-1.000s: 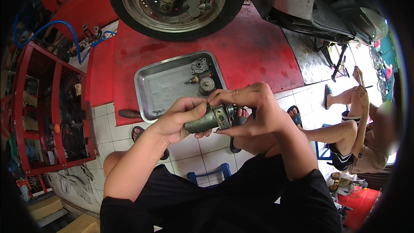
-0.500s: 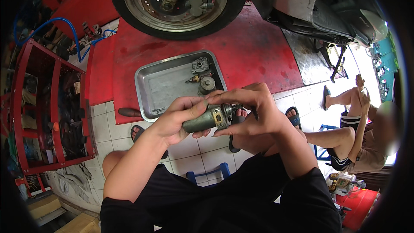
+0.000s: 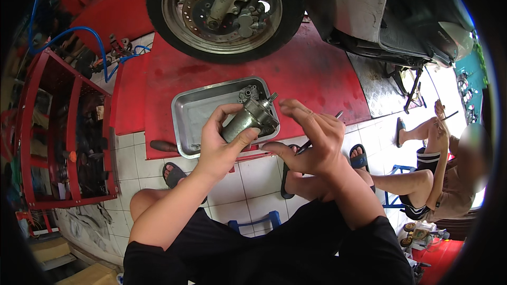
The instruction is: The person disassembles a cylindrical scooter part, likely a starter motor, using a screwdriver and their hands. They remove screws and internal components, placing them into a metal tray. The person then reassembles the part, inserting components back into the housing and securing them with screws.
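Metal motor (image 3: 242,122) sits in L hand's (image 3: 221,146) grasp over near R corner of tray (image 3: 176,126), long axis slanting away & right; R hand (image 3: 318,142), just right, apart, grips thin dark rod (image 3: 339,115).

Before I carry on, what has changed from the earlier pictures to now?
The right hand has let go of the cylindrical motor; a slim dark tool lies in its grip. The left hand alone now holds the motor, moved forward, its shaft end swung from mostly rightward to forward-right. The front wheel and metal tray stayed put.
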Tool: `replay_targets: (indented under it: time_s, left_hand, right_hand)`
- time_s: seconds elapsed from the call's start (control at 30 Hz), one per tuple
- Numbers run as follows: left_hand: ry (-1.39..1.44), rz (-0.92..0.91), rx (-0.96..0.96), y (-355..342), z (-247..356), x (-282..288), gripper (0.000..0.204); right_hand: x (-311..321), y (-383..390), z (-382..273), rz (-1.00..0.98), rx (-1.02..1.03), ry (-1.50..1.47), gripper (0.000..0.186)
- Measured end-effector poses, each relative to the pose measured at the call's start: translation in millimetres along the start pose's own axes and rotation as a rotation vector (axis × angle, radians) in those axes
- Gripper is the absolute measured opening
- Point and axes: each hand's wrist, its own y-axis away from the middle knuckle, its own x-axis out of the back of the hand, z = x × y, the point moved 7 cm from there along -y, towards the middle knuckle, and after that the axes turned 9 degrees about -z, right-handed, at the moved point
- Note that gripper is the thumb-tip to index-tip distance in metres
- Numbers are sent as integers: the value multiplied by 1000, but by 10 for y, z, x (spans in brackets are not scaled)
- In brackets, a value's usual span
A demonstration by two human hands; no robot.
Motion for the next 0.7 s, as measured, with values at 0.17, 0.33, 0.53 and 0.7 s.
replay_targets:
  time_s: [0.17, 0.33, 0.53, 0.7]
  left_hand:
    - [35, -8, -73, 74, -12, -96, 63]
    - [80, -64, -86, 182, 39, -238, 66]
    - [230, -134, 16, -38, 100, -81, 52]
    - [-20, -192, -180, -177, 241, -57, 35]
  right_hand:
    - [-74, -47, -5, 25, -5, 0, 43]
    - [-156, 0, 35, 2, -41, 24, 35]
    - [-69, 16, 22, 132, 33, 9, 33]
    - [-46, 100, 27, 62, -70, -119, 33]
